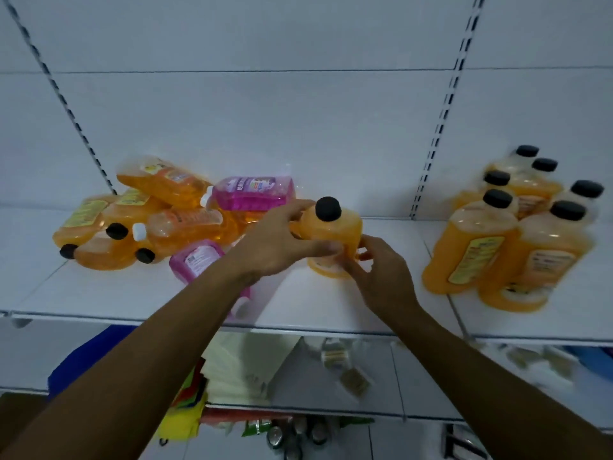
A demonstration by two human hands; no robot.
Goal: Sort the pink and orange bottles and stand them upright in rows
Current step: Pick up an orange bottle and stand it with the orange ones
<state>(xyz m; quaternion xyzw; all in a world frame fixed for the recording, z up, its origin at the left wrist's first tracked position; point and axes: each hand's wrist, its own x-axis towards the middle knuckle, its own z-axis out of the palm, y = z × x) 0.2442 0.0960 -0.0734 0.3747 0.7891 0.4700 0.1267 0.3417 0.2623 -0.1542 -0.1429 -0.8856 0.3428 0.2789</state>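
A: Fingers first, pls?

B: Left hand (pixel 282 242) wraps the shoulder of an orange bottle (pixel 331 240), fingers curled around it; right hand (pixel 378 273) pinches its lower body w/ fingertips. Bottle is upright, black cap (pixel 328 209) on top, base at or just above the white shelf (pixel 315 303), mid-shelf.

A: Which step?

B: Looks like standing one orange bottle up, en route to the upright orange group (pixel 507 234) at right. Next move likely needs a slide or lift rightward, base kept flat, w/o knocking neighbours.

A: Rest of it?

B: Left: a heap of lying bottles (pixel 139 224), translucent orange plastic, yellow labels, black or white caps. Two pink bottles (pixel 253 194) in the mix, one partly behind the left forearm. Smooth, glossy, rounded-rectangular bodies.
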